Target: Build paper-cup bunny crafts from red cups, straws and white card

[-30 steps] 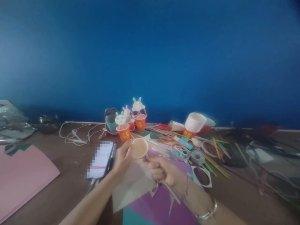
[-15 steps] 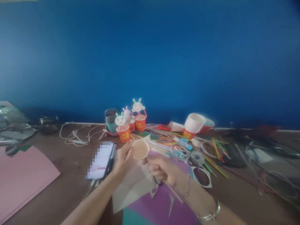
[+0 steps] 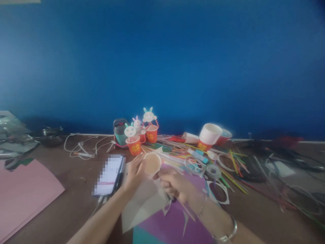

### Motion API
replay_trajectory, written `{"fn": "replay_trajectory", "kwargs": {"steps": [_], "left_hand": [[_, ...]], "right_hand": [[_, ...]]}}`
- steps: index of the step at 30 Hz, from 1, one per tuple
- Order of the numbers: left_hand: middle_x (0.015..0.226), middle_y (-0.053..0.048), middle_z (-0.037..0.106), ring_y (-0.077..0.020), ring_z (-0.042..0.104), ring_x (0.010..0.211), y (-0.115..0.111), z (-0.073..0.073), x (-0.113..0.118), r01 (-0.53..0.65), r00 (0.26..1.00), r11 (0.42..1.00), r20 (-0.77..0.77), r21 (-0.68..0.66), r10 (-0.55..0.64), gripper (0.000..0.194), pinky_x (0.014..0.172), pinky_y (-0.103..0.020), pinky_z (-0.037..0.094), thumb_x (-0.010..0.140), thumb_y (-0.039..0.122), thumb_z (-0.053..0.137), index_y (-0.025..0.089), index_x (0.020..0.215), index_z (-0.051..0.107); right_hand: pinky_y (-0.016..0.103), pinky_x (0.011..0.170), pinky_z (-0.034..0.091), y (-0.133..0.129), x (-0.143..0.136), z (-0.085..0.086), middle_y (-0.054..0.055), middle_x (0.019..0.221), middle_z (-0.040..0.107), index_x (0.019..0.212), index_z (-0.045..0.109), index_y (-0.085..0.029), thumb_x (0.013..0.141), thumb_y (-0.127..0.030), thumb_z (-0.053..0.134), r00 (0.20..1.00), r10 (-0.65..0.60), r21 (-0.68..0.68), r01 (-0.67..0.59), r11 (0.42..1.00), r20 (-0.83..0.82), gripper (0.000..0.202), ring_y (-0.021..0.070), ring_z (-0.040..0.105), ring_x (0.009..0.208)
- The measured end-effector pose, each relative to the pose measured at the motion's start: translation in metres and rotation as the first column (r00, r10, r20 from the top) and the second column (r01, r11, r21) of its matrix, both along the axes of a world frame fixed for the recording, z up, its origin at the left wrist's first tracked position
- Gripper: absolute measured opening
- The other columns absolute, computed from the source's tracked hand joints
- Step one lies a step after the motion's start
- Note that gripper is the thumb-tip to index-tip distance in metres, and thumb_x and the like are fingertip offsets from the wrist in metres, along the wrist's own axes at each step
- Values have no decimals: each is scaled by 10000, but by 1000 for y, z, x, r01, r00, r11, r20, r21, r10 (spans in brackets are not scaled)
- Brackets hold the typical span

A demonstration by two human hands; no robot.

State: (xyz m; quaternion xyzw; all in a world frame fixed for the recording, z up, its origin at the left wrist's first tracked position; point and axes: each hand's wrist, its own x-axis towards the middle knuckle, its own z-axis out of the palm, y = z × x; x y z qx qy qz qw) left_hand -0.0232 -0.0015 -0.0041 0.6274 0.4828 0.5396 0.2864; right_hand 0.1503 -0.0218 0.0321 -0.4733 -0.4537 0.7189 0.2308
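Observation:
A small paper cup (image 3: 152,163), its pale inside facing me, is held by its side in my left hand (image 3: 135,171), fingers wrapped round it. My right hand (image 3: 174,184) is closed in a fist close to the cup's lower right side. From below that fist sticks out the end of a thin pale stick (image 3: 186,209); its other end is hidden by the fingers and the cup. Under the hands lie a white paper sheet (image 3: 142,206) and purple paper (image 3: 162,223). Beyond the cup stand red cups with rabbit faces, the nearest one a red cup (image 3: 134,145).
A phone (image 3: 109,174) lies left of my left hand, pink paper (image 3: 27,196) farther left. To the right are stacked paper cups (image 3: 210,134), tape rolls (image 3: 213,171), glue sticks (image 3: 198,155) and many coloured thin sticks (image 3: 235,183). A blue wall (image 3: 162,67) rises behind.
The cup has tipped slightly, so a bit more of its lower outside shows. My right hand and wrist have shifted a little; the things on the table stay in place.

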Motion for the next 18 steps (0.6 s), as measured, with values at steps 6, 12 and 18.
{"fn": "replay_trajectory", "kwargs": {"steps": [6,12,18], "left_hand": [[972,-85,718,-233,638,942,6,-1,-3,3,1000,999,-1,-48,-3,294,795,-303,497,834,289,508,151,975,726],[863,-73,738,-208,670,777,11,2,-5,-4,986,986,165,-168,32,268,683,-272,511,738,302,625,133,924,719],[830,-76,734,-198,673,751,11,1,-3,-43,977,988,201,-151,73,251,667,-270,507,754,347,639,132,871,690]], "right_hand": [[170,338,22,9,4,0,-121,433,290,814,578,-145,936,-233,432,962,-29,-300,-56,952,-271,209,28,98,314],[179,345,46,2,-2,-3,-110,435,401,838,589,-164,843,-303,541,996,-62,-82,56,995,-68,147,20,158,305],[188,351,154,3,-5,-2,-71,481,510,781,517,-188,843,-264,486,984,-103,128,84,988,148,103,48,287,321]]}}
